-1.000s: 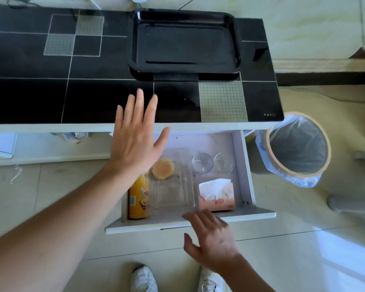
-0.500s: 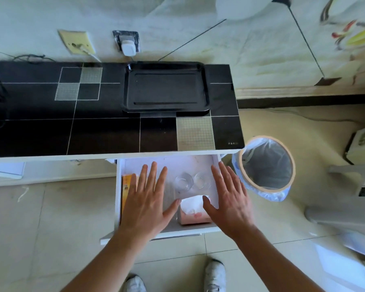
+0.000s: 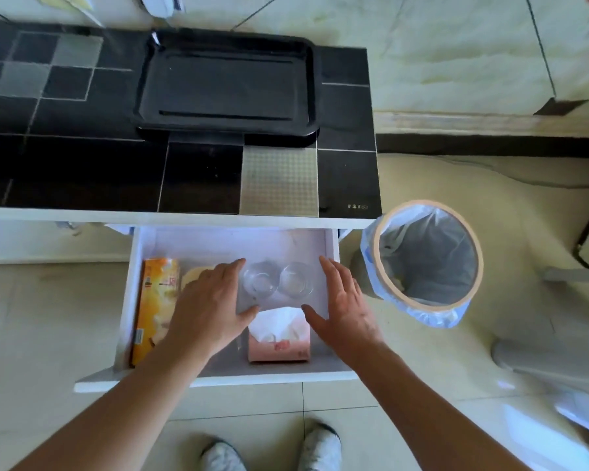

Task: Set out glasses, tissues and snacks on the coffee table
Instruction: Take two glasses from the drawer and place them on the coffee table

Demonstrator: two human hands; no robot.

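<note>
A white drawer (image 3: pixel 334 253) stands pulled out below the black coffee table (image 3: pixel 82 171). Inside it, two clear glasses (image 3: pixel 261 279) (image 3: pixel 295 279) stand side by side, with a pink tissue pack (image 3: pixel 279 338) in front of them. An orange snack box (image 3: pixel 155 307) lies along the drawer's left side, and a round cookie (image 3: pixel 193 275) in a clear container shows partly under my left hand. My left hand (image 3: pixel 208 307) hovers just left of the glasses, fingers straight. My right hand (image 3: pixel 344 307) hovers just right of them, also open. Neither hand holds anything.
A black tray (image 3: pixel 306 90) sits on the table top at the back. A bin (image 3: pixel 422 304) lined with a plastic bag stands right of the drawer. My white shoes (image 3: pixel 317 447) are on the tiled floor in front of the drawer.
Both hands have reached deeper into the drawer, closing in on the two glasses from either side. The camera has tilted down and come closer to the drawer.
</note>
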